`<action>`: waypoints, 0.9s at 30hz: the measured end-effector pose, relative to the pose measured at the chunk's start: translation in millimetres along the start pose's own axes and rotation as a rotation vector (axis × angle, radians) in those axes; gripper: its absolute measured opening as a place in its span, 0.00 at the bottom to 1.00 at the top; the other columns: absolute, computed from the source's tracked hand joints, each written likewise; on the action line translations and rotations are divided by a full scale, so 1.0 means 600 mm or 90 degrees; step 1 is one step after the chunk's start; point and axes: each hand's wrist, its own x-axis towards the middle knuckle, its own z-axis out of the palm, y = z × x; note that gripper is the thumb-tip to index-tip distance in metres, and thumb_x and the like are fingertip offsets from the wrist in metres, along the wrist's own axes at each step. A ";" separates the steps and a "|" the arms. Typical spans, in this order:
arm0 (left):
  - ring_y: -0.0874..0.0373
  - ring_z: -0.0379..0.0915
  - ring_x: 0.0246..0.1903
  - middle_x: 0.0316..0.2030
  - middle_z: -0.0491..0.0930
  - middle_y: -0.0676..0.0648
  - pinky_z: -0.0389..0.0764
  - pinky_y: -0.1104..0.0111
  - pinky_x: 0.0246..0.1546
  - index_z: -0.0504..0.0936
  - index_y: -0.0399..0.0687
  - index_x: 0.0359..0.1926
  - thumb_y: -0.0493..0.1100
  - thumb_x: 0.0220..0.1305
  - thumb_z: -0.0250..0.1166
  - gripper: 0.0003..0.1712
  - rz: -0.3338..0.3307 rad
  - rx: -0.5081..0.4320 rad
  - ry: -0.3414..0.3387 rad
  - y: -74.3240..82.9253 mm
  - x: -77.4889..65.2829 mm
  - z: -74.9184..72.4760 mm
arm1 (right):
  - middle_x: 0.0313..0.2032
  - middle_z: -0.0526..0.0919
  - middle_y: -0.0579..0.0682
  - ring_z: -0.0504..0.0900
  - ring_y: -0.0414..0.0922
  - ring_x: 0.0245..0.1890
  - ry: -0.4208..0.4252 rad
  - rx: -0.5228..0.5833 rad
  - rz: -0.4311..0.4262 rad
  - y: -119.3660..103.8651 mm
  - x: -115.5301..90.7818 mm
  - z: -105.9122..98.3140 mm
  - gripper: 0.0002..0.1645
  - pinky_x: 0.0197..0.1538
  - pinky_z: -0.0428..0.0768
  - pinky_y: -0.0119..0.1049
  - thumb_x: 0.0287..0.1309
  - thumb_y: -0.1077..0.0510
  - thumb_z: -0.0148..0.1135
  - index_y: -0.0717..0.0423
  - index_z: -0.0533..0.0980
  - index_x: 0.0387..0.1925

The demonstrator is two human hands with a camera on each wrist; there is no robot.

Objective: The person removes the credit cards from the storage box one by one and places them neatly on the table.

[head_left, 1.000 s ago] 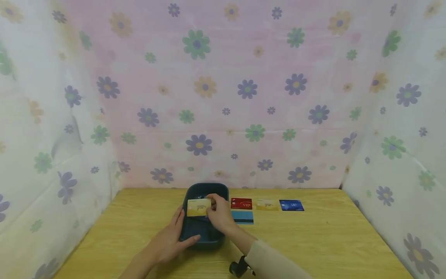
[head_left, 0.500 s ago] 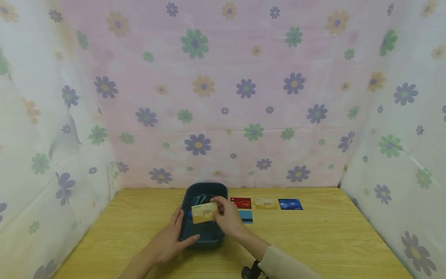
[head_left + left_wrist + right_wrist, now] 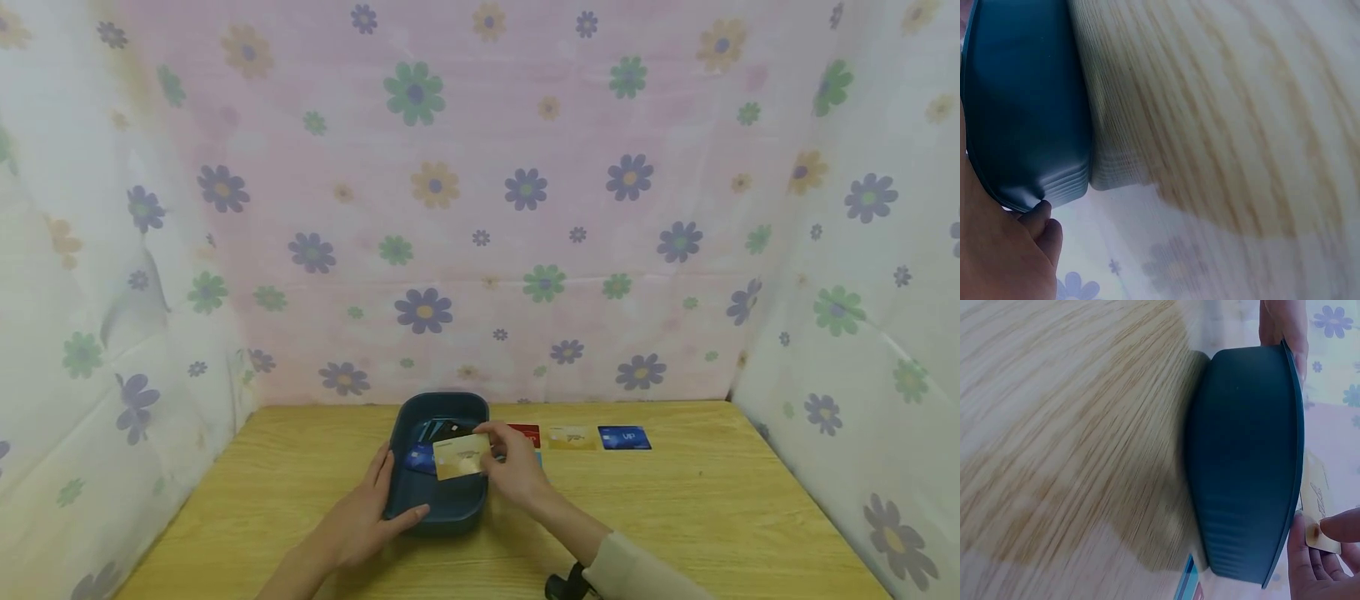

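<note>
My right hand (image 3: 519, 468) pinches a gold plastic card (image 3: 457, 457) between thumb and fingers at its right end, slightly tilted above a dark teal bin (image 3: 442, 502). The right wrist view shows the gold card (image 3: 1317, 509) just beyond the bin's rim. Inside the bin lie a blue card (image 3: 422, 458) and several dark cards (image 3: 447, 430), partly covered by the gold one. My left hand (image 3: 363, 508) grips the bin's left side, thumb over the near rim; its fingers (image 3: 1038, 219) show below the rim in the left wrist view.
Right of the bin, a red card (image 3: 528, 433), another gold card (image 3: 572, 438) and a blue VIP card (image 3: 625, 437) lie in a row on the wooden table (image 3: 675, 517). My right hand mostly hides a light blue card (image 3: 1186, 578). Flowered cloth (image 3: 487, 208) encloses the table.
The right hand has drawn the gold card right and slightly toward me, uncovering the blue and dark cards in the bin. The left hand and bin stay nearly still.
</note>
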 end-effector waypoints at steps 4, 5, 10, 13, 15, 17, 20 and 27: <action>0.31 0.64 0.69 0.81 0.37 0.37 0.71 0.40 0.62 0.41 0.36 0.81 0.80 0.62 0.57 0.69 0.007 0.001 0.006 -0.003 0.000 0.002 | 0.41 0.78 0.57 0.82 0.47 0.35 0.003 -0.009 -0.012 0.005 -0.004 -0.015 0.23 0.30 0.77 0.31 0.62 0.76 0.57 0.60 0.78 0.57; 0.31 0.63 0.69 0.81 0.37 0.37 0.71 0.41 0.62 0.41 0.37 0.81 0.80 0.62 0.57 0.69 0.007 0.001 0.007 -0.003 0.000 0.002 | 0.41 0.79 0.58 0.83 0.48 0.35 0.004 -0.010 -0.014 0.006 -0.005 -0.019 0.23 0.30 0.78 0.31 0.63 0.76 0.57 0.61 0.78 0.58; 0.32 0.62 0.70 0.82 0.36 0.38 0.70 0.41 0.63 0.40 0.38 0.82 0.81 0.61 0.56 0.69 -0.001 -0.003 0.001 -0.001 0.000 0.001 | 0.43 0.83 0.59 0.84 0.50 0.37 0.006 -0.015 -0.003 0.013 -0.010 -0.038 0.24 0.31 0.77 0.32 0.63 0.76 0.56 0.61 0.78 0.58; 0.31 0.61 0.70 0.81 0.36 0.37 0.71 0.41 0.63 0.40 0.37 0.82 0.80 0.61 0.57 0.69 -0.003 -0.011 -0.004 0.001 -0.002 -0.001 | 0.45 0.83 0.60 0.84 0.50 0.37 0.009 -0.005 0.014 0.017 -0.015 -0.047 0.24 0.32 0.79 0.33 0.62 0.76 0.56 0.61 0.78 0.58; 0.31 0.61 0.70 0.81 0.36 0.37 0.71 0.41 0.63 0.40 0.37 0.82 0.80 0.62 0.57 0.69 -0.005 -0.015 -0.006 0.002 -0.002 -0.002 | 0.46 0.83 0.60 0.84 0.49 0.37 0.014 0.003 0.023 0.019 -0.017 -0.053 0.24 0.32 0.81 0.34 0.61 0.76 0.56 0.61 0.78 0.57; 0.31 0.62 0.70 0.81 0.37 0.36 0.71 0.40 0.63 0.40 0.37 0.82 0.79 0.62 0.58 0.69 -0.006 -0.017 -0.006 0.003 -0.002 -0.002 | 0.45 0.82 0.59 0.83 0.49 0.36 0.020 0.008 0.029 0.022 -0.020 -0.060 0.23 0.33 0.82 0.35 0.61 0.76 0.57 0.62 0.77 0.57; 0.32 0.62 0.70 0.81 0.37 0.37 0.71 0.41 0.63 0.41 0.37 0.82 0.79 0.62 0.58 0.69 -0.008 -0.014 -0.007 0.002 -0.002 -0.002 | 0.41 0.79 0.58 0.84 0.50 0.35 0.025 0.012 0.037 0.027 -0.024 -0.072 0.23 0.35 0.85 0.42 0.62 0.76 0.57 0.62 0.77 0.57; 0.31 0.63 0.69 0.81 0.37 0.36 0.72 0.41 0.61 0.40 0.36 0.81 0.78 0.62 0.59 0.68 0.002 -0.014 -0.005 0.002 -0.003 -0.003 | 0.40 0.76 0.57 0.84 0.54 0.34 0.035 -0.005 0.070 0.036 -0.030 -0.101 0.24 0.37 0.85 0.50 0.63 0.75 0.56 0.59 0.77 0.58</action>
